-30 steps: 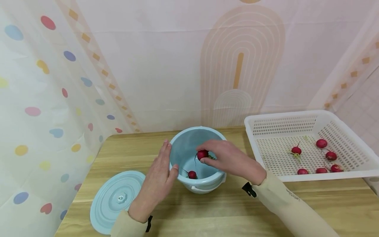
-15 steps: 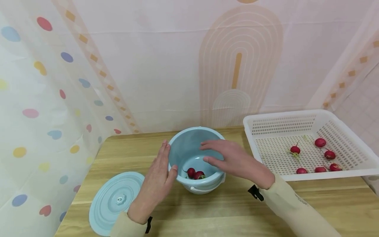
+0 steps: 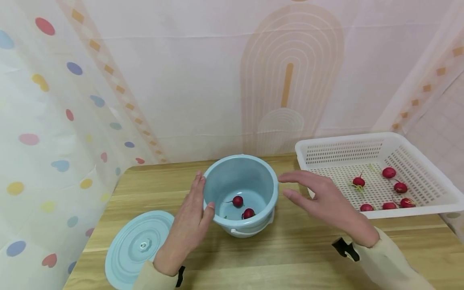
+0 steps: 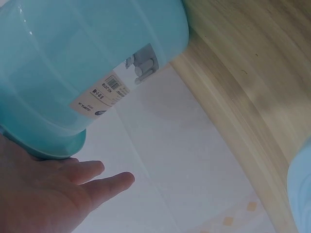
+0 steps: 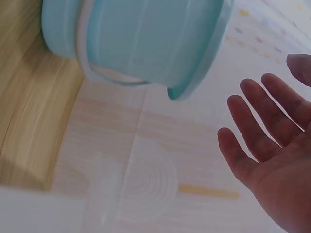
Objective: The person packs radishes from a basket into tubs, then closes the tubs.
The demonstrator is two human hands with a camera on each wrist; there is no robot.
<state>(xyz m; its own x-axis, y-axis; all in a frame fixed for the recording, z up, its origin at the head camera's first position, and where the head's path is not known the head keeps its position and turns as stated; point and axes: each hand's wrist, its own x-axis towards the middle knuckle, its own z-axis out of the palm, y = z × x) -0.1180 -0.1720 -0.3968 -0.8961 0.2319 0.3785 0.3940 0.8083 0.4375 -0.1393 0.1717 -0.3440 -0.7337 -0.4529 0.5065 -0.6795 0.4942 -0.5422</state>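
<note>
Bucket [image 3: 241,173] on the table [image 3: 253,272], upright, mouth up, long axis vertical. Handle [image 3: 239,233] hangs on the near side. Two radishes on its floor: far radish [image 3: 237,201], thin root pointing left; near radish [image 3: 248,214] close by, toward the near wall. Left hand [image 3: 185,227]: fingers straight, touching the left rim, thumb set apart. Right hand [image 3: 322,197]: fingers spread, in the air just right of the rim. Lid [image 3: 123,245] lies left of bucket, knob up. Basket [image 3: 304,155] to the right, six more radishes [image 3: 400,187] inside. Label [image 4: 116,80] on bucket wall: barcode, looks like "NO:2018", remaining print too small.
</note>
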